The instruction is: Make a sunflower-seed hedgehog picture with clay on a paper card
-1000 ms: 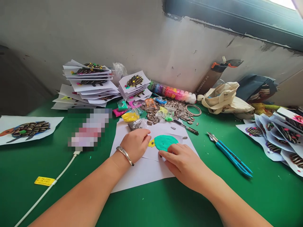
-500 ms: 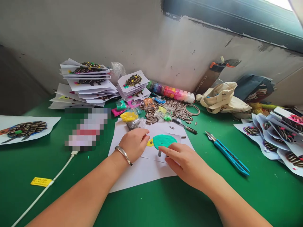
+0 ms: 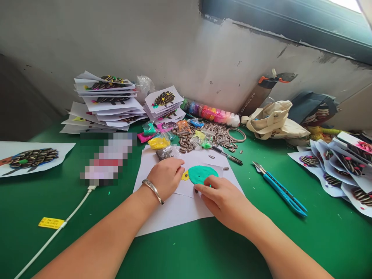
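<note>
A flat teal clay oval [image 3: 201,174] with a small yellow clay head [image 3: 185,175] lies on white paper [image 3: 171,217] in front of me. My left hand [image 3: 165,174], with a bracelet at its wrist, rests on the sheet left of the yellow head, fingers curled together; whatever lies under them is hidden. My right hand [image 3: 222,195] is just below the oval. Its index fingertip touches a small dark clay piece [image 3: 196,190] under the oval's lower edge, and its fingers are partly spread.
Behind the paper lie bagged clay [image 3: 158,143], sunflower seeds [image 3: 221,133] and a pen [image 3: 228,156]. A blue cutter [image 3: 283,193] is at right. Picture stacks [image 3: 110,104] stand back left, others [image 3: 337,166] far right. A white cable [image 3: 75,211] runs at left.
My right index fingertip has moved down slightly, from the oval's lower edge onto the dark clay piece. My left hand has stayed in place.
</note>
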`<state>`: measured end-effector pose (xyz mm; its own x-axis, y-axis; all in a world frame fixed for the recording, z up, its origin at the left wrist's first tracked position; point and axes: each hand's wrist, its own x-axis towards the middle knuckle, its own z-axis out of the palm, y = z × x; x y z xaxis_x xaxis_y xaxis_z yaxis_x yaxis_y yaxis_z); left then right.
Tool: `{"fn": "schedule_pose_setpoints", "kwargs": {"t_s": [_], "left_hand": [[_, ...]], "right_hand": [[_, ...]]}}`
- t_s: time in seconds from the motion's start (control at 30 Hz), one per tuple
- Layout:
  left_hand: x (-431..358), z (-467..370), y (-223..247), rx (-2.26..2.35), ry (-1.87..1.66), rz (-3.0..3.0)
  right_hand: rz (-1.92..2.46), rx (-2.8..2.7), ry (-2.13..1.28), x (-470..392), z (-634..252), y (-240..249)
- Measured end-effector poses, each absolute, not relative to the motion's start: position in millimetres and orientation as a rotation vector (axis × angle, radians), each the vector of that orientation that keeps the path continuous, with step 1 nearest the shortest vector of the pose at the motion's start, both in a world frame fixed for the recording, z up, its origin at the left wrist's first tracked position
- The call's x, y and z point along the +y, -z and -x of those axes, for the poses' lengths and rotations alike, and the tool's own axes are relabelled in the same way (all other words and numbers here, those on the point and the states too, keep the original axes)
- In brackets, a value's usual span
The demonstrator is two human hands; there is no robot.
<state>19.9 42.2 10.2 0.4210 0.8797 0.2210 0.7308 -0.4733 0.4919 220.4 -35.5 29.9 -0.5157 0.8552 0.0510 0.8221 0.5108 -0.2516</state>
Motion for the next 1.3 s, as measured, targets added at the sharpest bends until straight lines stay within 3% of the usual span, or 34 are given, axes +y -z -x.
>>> {"fn": "schedule_pose_setpoints", "kwargs": {"t_s": [1.3], "left_hand": [[43, -17, -8, 1.383, -0.674, -2.406]], "right_hand": [[1.619, -2.553, -0.543, -35, -243, -58]]}}
